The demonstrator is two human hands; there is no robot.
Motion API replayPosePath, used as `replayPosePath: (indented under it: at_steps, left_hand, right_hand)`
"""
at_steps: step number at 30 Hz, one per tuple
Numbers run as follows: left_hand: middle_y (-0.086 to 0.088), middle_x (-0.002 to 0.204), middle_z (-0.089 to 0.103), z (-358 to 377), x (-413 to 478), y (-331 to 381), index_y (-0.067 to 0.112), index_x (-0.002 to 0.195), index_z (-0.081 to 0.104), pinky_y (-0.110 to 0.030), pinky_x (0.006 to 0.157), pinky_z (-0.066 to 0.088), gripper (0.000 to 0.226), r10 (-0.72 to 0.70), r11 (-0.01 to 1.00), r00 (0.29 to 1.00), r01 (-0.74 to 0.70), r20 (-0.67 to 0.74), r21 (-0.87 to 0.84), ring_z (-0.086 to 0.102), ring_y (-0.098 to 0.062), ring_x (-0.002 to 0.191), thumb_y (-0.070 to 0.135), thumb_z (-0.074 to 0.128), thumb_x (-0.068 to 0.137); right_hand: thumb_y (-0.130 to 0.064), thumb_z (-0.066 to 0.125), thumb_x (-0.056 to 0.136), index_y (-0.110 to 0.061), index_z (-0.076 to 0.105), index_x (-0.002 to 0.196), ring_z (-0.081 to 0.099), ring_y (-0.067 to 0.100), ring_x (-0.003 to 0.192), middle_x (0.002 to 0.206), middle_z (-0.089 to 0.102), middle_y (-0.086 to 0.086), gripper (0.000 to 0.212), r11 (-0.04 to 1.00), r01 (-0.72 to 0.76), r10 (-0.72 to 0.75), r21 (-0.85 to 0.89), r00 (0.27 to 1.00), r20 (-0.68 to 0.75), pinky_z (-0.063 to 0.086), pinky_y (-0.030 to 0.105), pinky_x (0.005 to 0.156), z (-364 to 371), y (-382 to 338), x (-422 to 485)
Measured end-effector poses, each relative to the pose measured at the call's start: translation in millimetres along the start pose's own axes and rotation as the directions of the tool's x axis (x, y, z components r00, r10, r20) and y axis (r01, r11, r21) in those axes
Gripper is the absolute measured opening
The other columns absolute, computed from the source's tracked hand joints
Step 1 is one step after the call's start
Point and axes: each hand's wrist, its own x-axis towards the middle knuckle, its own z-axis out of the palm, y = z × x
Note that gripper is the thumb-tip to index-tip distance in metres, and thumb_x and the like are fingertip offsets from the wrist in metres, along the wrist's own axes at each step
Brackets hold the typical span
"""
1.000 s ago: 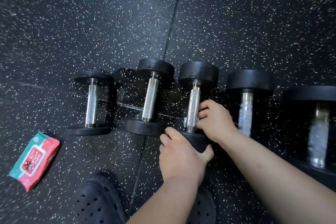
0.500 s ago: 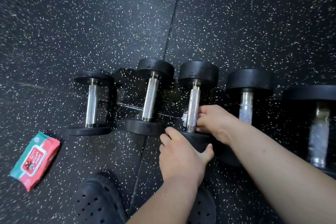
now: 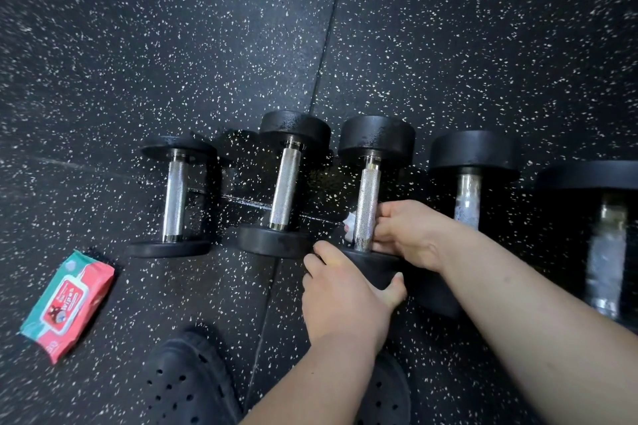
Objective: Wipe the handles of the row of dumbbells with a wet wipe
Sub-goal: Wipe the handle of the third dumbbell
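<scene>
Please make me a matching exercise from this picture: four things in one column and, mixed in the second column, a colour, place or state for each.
1. pack of wipes
2. left hand
3. right hand
4. leftmost dumbbell

A. holds a wipe round a handle
B. red and green, on the floor
C. grips a weight end
D. smallest, untouched

Pairs: 1-B, 2-C, 3-A, 4-D

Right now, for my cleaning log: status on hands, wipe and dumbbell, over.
Left hand grips near head of third dumbbell. Right hand holds wet wipe round its handle, low end. Nothing blocking; wipes pack lies off left.
</scene>
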Motion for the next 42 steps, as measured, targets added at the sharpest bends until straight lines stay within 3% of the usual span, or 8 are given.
replayPosePath:
  at_steps: [9, 13, 18, 23, 28, 32, 37, 42]
  left_hand:
    - [-0.005, 0.125, 0.048, -0.2, -0.9, -0.5, 0.012, 0.137, 0.033, -0.040, 0.090, 0.054, 0.112, 0.007, 1.000, 1.000, -0.007, 0.002, -0.010, 0.060, -0.028, 0.108, 0.086, 0.070, 0.062]
    - [-0.005, 0.125, 0.048, -0.2, -0.8, -0.7, 0.011, 0.137, 0.033, -0.039, 0.089, 0.054, 0.113, 0.007, 1.000, 1.000, -0.007, 0.003, -0.009, 0.060, -0.028, 0.108, 0.087, 0.069, 0.061]
    - [-0.006, 0.127, 0.048, 0.3, 0.0, -0.7, 0.010, 0.140, 0.033, -0.040, 0.092, 0.054, 0.115, 0.006, 1.000, 1.000, -0.006, 0.010, -0.016, 0.060, -0.028, 0.109, 0.085, 0.070, 0.061]
    - [-0.006, 0.125, 0.048, 0.4, 0.1, -0.7, 0.010, 0.138, 0.034, -0.040, 0.091, 0.055, 0.114, 0.006, 1.000, 1.000, -0.006, 0.009, -0.009, 0.060, -0.028, 0.107, 0.085, 0.070, 0.061]
    - [-0.005, 0.123, 0.048, 0.4, 0.2, -0.7, 0.009, 0.139, 0.033, -0.040, 0.089, 0.054, 0.116, 0.007, 1.000, 1.000, -0.007, 0.018, -0.006, 0.061, -0.028, 0.106, 0.086, 0.068, 0.060]
    - [-0.005, 0.122, 0.048, -0.7, 0.7, 0.1, 0.010, 0.138, 0.033, -0.042, 0.090, 0.054, 0.115, 0.007, 1.000, 0.999, -0.006, 0.038, -0.022, 0.061, -0.029, 0.106, 0.084, 0.069, 0.057]
    - [-0.005, 0.125, 0.048, -1.7, -0.2, -0.1, 0.010, 0.139, 0.033, -0.041, 0.091, 0.054, 0.117, 0.010, 1.000, 0.999, -0.009, 0.035, -0.025, 0.061, -0.029, 0.109, 0.086, 0.072, 0.059]
    - [-0.005, 0.127, 0.047, -1.5, -0.3, -1.8, 0.010, 0.141, 0.032, -0.040, 0.092, 0.054, 0.117, 0.016, 1.000, 0.999, -0.015, 0.034, -0.021, 0.060, -0.029, 0.111, 0.087, 0.072, 0.062]
  right_hand:
    - [0.019, 0.063, 0.090, -0.001, 0.074, 0.102, 0.077, 0.022, 0.082, 0.092, 0.078, 0.017, 0.025, 0.984, 0.143, -0.159, -0.108, 0.974, -0.164, 0.066, 0.031, 0.079, -8.2, -1.1, -30.6]
    - [-0.008, 0.084, 0.088, -0.012, 0.076, 0.092, 0.079, 0.018, 0.075, 0.079, 0.079, 0.006, 0.010, 0.920, 0.228, -0.304, -0.318, 0.928, -0.215, 0.065, 0.031, 0.076, -6.7, -4.5, -48.9]
    - [-0.029, 0.087, 0.085, -0.034, 0.075, 0.079, 0.069, -0.003, 0.072, 0.075, 0.074, -0.020, 0.014, 0.639, 0.290, -0.579, -0.713, 0.791, -0.197, 0.055, 0.017, 0.074, 1.7, 0.1, -53.2]
    - [-0.024, 0.086, 0.086, -0.032, 0.079, 0.088, 0.068, 0.002, 0.076, 0.083, 0.071, -0.017, 0.011, 0.374, 0.430, -0.756, -0.822, 0.655, 0.000, 0.059, 0.035, 0.076, -4.6, 10.7, -50.7]
    - [-0.027, 0.081, 0.092, -0.027, 0.078, 0.090, 0.061, 0.016, 0.077, 0.084, 0.063, -0.009, 0.003, 0.026, 0.436, -0.828, -0.899, 0.514, 0.225, 0.055, 0.036, 0.062, 1.0, 5.4, -41.6]
    - [-0.041, 0.077, 0.091, -0.033, 0.079, 0.089, 0.053, 0.014, 0.084, 0.085, 0.051, -0.009, 0.009, -0.081, 0.324, -0.806, -0.943, 0.535, 0.253, 0.044, 0.029, 0.052, 13.1, -2.8, -27.9]
    - [-0.052, 0.064, 0.099, -0.041, 0.078, 0.108, 0.056, 0.015, 0.098, 0.094, 0.048, -0.011, 0.020, -0.089, 0.278, -0.705, -0.956, 0.661, 0.258, 0.039, 0.029, 0.068, 13.6, -15.7, -31.8]
    - [-0.046, 0.075, 0.093, -0.041, 0.079, 0.096, 0.064, 0.019, 0.075, 0.085, 0.061, -0.008, 0.007, -0.046, 0.308, -0.743, -0.950, 0.625, 0.239, 0.051, 0.033, 0.058, 2.7, -15.4, -48.9]
